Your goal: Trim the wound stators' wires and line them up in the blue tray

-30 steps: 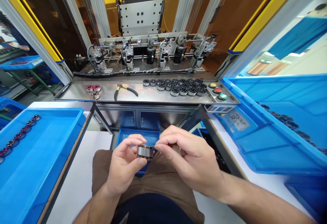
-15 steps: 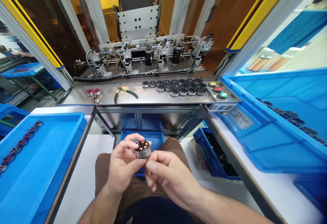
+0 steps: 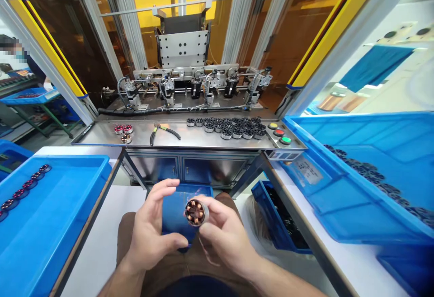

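Note:
My right hand (image 3: 225,229) grips a motor stator (image 3: 195,213) wound with copper wire, its open face turned toward me. To the left of it, my left hand (image 3: 158,224) is spread with thumb and fingers apart, holding nothing. Both hands are above my lap, over a blue bin (image 3: 176,202) low down between my knees. On the steel ledge ahead stand two stators with red windings (image 3: 123,129) and a copper-wound stator (image 3: 125,138). Beside them lie green-and-black cutting pliers (image 3: 164,132), handles spread.
Several black-and-silver stator cores (image 3: 233,127) cluster on the ledge, left of yellow, red and green buttons (image 3: 279,132). A winding machine (image 3: 183,48) rises behind. Blue trays flank me: the left tray (image 3: 68,197) carries a row of stators, the right bin (image 3: 339,197) a pile of dark cores.
The stator has passed from my left hand to my right and tilted to face me. My left hand has let go and opened. The camera view has tipped upward.

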`<action>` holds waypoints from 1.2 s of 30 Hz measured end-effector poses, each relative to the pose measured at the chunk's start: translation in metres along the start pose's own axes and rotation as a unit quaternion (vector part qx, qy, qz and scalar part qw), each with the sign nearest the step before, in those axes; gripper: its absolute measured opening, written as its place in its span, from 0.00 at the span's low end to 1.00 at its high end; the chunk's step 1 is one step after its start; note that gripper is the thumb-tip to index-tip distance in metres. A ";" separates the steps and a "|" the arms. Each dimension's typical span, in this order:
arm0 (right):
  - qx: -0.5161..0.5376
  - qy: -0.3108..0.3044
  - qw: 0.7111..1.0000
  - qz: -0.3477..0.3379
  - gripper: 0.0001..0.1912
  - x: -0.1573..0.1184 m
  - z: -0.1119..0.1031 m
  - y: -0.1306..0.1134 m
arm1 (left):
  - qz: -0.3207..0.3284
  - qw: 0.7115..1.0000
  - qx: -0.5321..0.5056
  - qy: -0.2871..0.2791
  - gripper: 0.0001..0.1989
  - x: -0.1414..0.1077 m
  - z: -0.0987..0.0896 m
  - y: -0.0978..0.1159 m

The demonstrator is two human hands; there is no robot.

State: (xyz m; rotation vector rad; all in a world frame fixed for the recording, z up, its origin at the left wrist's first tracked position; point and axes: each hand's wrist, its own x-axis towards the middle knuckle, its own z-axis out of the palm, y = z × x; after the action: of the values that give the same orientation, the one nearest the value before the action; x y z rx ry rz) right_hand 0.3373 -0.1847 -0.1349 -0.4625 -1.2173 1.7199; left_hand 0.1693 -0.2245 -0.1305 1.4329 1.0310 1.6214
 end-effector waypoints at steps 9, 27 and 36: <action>-0.437 -0.024 0.823 -0.363 0.22 -0.001 -0.021 -0.015 | -0.103 0.990 0.086 -0.038 0.20 -0.006 0.014 0.012; -0.491 -0.070 0.834 -0.244 0.19 -0.010 -0.041 -0.070 | 0.100 0.950 0.292 -0.035 0.23 -0.007 0.013 0.014; -0.469 -0.129 0.856 -0.176 0.06 0.011 -0.026 -0.063 | 0.126 0.948 0.285 -0.066 0.26 -0.009 0.008 0.021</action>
State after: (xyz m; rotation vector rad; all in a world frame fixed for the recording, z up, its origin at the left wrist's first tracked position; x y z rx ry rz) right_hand 0.3808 -0.1581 -0.0884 -0.5255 -2.1733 0.7906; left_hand 0.1777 -0.2405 -0.1148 2.0977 1.3488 1.4266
